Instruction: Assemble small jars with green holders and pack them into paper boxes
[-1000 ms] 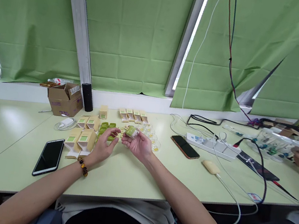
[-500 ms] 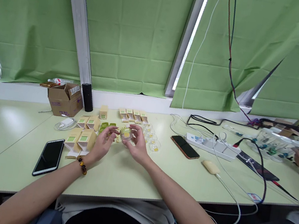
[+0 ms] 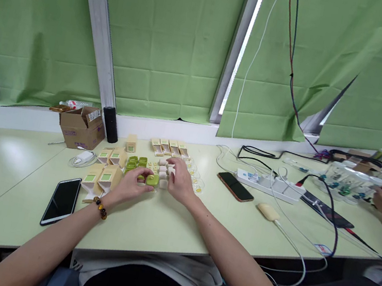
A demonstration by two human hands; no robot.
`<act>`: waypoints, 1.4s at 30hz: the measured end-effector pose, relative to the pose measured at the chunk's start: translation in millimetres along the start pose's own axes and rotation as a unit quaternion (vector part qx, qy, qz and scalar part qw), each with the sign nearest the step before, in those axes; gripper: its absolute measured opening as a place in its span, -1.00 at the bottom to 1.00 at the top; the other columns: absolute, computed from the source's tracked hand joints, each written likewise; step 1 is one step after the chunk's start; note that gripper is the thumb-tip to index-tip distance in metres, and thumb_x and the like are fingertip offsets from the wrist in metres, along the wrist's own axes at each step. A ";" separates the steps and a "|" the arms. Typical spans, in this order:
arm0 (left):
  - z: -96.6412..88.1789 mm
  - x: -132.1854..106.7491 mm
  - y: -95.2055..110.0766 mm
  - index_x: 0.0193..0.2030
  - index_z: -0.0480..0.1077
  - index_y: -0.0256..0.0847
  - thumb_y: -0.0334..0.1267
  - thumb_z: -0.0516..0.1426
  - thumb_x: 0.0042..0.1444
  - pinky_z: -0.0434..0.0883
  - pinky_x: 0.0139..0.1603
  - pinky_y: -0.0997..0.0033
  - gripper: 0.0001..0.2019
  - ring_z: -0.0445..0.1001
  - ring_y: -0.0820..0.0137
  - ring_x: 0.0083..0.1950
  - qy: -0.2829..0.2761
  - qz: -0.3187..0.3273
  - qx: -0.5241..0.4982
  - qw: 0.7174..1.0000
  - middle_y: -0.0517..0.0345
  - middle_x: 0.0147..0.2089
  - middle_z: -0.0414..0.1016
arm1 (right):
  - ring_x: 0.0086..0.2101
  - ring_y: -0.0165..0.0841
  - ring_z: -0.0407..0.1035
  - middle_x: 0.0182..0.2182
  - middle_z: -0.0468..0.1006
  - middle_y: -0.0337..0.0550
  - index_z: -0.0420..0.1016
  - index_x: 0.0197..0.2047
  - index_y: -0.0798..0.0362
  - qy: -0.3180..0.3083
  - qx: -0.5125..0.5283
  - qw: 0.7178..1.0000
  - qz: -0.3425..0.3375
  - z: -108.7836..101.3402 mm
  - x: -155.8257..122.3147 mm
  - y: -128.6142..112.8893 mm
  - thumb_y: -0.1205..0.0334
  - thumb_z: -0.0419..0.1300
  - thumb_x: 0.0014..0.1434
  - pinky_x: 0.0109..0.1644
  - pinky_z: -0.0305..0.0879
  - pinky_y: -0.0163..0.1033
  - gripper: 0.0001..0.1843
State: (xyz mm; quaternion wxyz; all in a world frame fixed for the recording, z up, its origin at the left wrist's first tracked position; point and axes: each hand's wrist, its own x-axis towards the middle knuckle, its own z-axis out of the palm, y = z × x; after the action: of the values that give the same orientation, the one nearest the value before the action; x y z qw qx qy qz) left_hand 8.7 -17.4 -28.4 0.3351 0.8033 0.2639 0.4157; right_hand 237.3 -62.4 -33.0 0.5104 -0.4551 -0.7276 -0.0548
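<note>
The left hand (image 3: pixel 134 183) is pinching a small, glossy, lime-green square piece with a raised top (image 3: pixel 152 179) low over the cream-coloured, smooth desk (image 3: pixel 175 231), near its middle, in front of the person. The grip is closing around the piece's left side, thumb at the near edge and fingers at the far edge; this is probably leaving its top exposed and its right side free for the other hand.

The right hand (image 3: pixel 180 183) is hovering with bent fingers just beside small, white, blocky pieces (image 3: pixel 163 177), between them and a cluster of clear, rounded plastic cups with yellow bits inside (image 3: pixel 199 185). Its fingertips are pointing toward the white pieces, but the hand is hiding its own grip, so whether it is touching or holding one is not showing.

Things are lying grouped by kind, presumably so each sort is staying within easy reach: hollow, olive-green square containers (image 3: pixel 142 160) are sitting beyond the left hand, tiny pale-yellow pieces (image 3: pixel 153 165) are lying between them and the white pieces, and beige card boxes with green square panels (image 3: pixel 106 178) are standing to the left, apparently set aside to leave the middle to the hands.
</note>
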 end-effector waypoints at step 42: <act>1.8 165.7 -46.7 0.05 0.62 -0.20 -0.36 0.18 0.13 0.30 0.33 -0.23 -0.65 0.23 -0.17 0.39 -0.235 -0.046 0.471 0.849 -0.29 0.27 0.45 | -0.38 -0.24 0.46 -0.43 0.64 -0.14 0.59 -0.18 0.02 -0.024 -0.212 0.977 0.023 7.8 -3.2 -12.9 0.36 0.14 0.32 -0.23 0.12 -0.17 -0.82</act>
State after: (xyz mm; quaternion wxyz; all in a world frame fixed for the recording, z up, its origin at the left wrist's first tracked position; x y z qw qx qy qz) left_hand 88.8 128.1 16.8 -0.0128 0.9254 0.3779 0.0247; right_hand 222.8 -67.6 -34.3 0.3858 -0.5707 -0.7008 -0.1855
